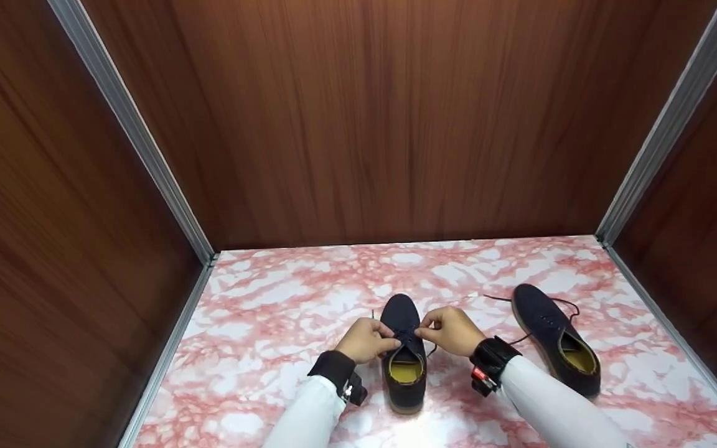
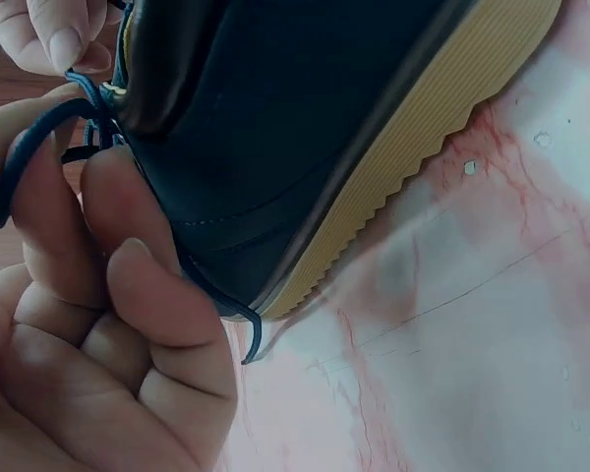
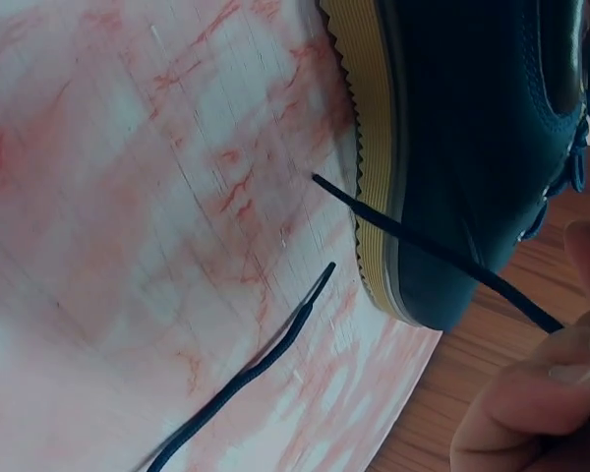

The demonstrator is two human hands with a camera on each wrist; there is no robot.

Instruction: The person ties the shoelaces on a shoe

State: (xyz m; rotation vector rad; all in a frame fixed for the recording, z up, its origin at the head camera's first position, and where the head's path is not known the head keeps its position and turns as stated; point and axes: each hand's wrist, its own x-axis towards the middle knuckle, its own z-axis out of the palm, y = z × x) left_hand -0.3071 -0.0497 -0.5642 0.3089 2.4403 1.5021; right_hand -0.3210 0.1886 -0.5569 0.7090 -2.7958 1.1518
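Note:
A dark navy lace-up shoe with a yellow insole stands on the table, its toe pointing away from me. Over its lacing, my left hand pinches the shoelace between thumb and forefinger; part of the lace bends in a loop over a finger. From the other side my right hand also pinches the lace, thumb against forefinger. In the right wrist view a free lace end runs from the right fingers across the shoe's side. The fingers partly hide the knot area.
To the right stands a matching shoe, its laces loose; one lace end lies on the table. The red-and-white marbled table is bounded by brown wood-grain panels behind and at both sides, with grey metal posts at the corners.

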